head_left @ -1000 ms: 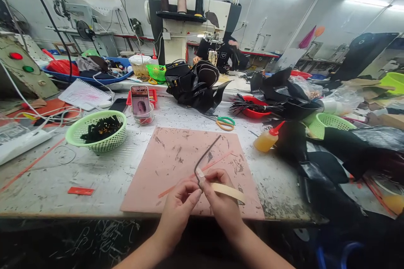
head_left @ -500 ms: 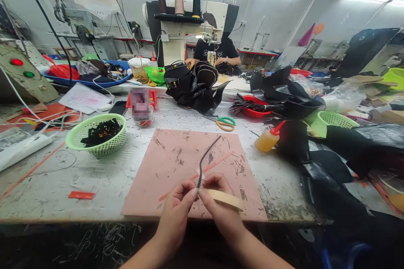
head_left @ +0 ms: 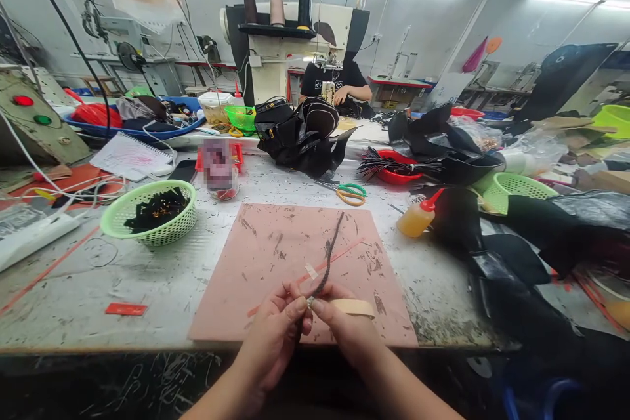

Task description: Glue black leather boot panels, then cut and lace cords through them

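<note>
Thumbs and fingertips of my left hand [head_left: 278,325] and my right hand [head_left: 347,331] meet at the near part of a dark braided cord [head_left: 330,254]. My left hand is closed on the cord. A small pale bit [head_left: 310,302] shows at the pinch; I cannot make out exactly what it is. A roll of cream tape [head_left: 355,307] is tucked in my right hand, whose fingers also press at the cord. The cord's free end stretches away over a pink board [head_left: 236,256]. On the board lie a thin red strip [head_left: 347,249] and a small pale scrap [head_left: 311,271].
Around the board are a green basket of black pieces [head_left: 111,226], a red strip [head_left: 126,309], scissors [head_left: 351,194] and a yellow glue bottle [head_left: 416,220]. Black bag parts [head_left: 300,134] lie behind. A person [head_left: 352,82] sits at a sewing machine [head_left: 268,65].
The cord has shifted in my fingers; its middle now bows to the right, and part hangs below my left hand. The tape roll has turned slightly. The person's hand at the machine has moved.
</note>
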The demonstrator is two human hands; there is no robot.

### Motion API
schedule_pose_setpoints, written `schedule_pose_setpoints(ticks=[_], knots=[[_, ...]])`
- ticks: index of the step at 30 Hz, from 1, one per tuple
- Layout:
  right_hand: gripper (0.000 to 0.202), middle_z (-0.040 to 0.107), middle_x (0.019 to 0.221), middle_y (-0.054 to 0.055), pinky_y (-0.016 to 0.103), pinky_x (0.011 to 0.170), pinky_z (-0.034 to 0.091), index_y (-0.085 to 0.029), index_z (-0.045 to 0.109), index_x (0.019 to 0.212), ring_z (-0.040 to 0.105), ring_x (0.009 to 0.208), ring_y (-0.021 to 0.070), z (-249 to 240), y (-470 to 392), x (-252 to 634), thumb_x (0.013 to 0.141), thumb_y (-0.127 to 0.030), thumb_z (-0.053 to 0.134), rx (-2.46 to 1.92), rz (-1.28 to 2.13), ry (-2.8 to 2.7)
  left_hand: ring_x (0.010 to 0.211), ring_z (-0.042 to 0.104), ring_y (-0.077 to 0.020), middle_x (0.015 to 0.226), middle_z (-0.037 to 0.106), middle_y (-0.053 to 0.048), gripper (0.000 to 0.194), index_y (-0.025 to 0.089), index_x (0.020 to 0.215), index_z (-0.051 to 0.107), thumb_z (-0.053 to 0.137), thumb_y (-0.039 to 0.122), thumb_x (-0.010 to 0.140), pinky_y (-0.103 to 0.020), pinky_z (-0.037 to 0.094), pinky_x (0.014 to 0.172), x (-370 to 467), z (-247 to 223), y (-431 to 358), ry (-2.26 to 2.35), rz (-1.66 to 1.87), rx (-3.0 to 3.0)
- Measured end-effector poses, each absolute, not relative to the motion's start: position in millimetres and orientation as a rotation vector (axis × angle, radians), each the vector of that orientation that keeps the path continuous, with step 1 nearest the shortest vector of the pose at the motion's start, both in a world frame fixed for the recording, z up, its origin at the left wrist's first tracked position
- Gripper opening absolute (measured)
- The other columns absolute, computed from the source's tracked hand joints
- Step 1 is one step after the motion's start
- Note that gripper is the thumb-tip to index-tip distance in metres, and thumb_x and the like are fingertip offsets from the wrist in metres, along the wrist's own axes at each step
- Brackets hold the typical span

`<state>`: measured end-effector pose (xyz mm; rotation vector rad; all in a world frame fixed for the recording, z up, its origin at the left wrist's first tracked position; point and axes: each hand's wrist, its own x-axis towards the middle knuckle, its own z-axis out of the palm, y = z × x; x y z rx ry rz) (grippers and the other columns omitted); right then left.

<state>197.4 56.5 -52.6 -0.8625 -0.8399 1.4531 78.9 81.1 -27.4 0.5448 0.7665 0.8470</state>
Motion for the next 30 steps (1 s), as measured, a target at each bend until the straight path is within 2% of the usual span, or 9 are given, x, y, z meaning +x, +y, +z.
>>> schedule_pose_setpoints(ticks=[9,15,19,23,27,30], knots=[[0.019,0.059,0.070,0.001,0.026,0.057,0.050,-0.018,0.060,0.077,0.058,0.061,0.0137,-37.8,56.5,201.0,0.074,-0.037,0.060,-1.153,1.185,-1.107,0.059,0.052,-0.0129,0.057,0.058,0.001,0.021,0.016,0.064,0.060,0.070,0.034,0.066,-0.025,0.041,0.062,65.4,-32.5,84.2,0.908,0.789,1.000],[0.011,0.057,0.063,-0.002,0.028,0.059,0.049,-0.021,0.057,0.073,0.056,0.056,0.0133,-39.7,61.7,206.1,0.076,-0.032,0.057,-1.051,1.224,-1.208,0.055,0.051,-0.0117,0.056,0.060,0.000,0.025,0.015,0.065,0.062,0.073,0.038,0.062,-0.024,0.040,0.060,68.6,-26.8,82.6,0.858,0.756,0.833],[0.006,0.056,0.071,0.000,0.030,0.069,0.047,-0.022,0.059,0.076,0.057,0.070,0.0148,-36.6,66.9,213.7,0.077,-0.027,0.056,-0.965,1.087,-1.347,0.051,0.048,-0.0095,0.052,0.057,0.001,0.026,0.014,0.063,0.061,0.075,0.036,0.060,-0.022,0.038,0.055,71.7,-25.0,81.9,0.786,0.738,0.732],[0.008,0.055,0.080,0.002,0.029,0.075,0.045,-0.022,0.063,0.079,0.054,0.085,0.0157,-31.3,70.1,220.2,0.078,-0.025,0.056,-0.974,1.011,-1.507,0.044,0.041,-0.0071,0.047,0.052,0.002,0.029,0.013,0.069,0.065,0.075,0.038,0.059,-0.020,0.032,0.047,71.2,-23.4,83.6,0.727,0.670,0.715],[0.015,0.054,0.087,0.003,0.028,0.076,0.045,-0.024,0.065,0.090,0.055,0.085,0.0145,-23.6,70.8,223.6,0.080,-0.027,0.055,-0.993,1.046,-1.611,0.039,0.034,-0.0047,0.043,0.047,0.004,0.030,0.013,0.074,0.066,0.075,0.039,0.061,-0.018,0.023,0.042,69.5,-23.5,84.9,0.674,0.635,0.682],[0.013,0.054,0.085,0.002,0.027,0.071,0.046,-0.025,0.066,0.088,0.056,0.079,0.0135,-20.2,71.4,225.2,0.081,-0.026,0.055,-0.954,1.065,-1.681,0.035,0.026,-0.0025,0.041,0.042,0.007,0.034,0.014,0.084,0.066,0.075,0.038,0.061,-0.018,0.018,0.039,68.0,-24.3,84.0,0.596,0.558,0.613]])
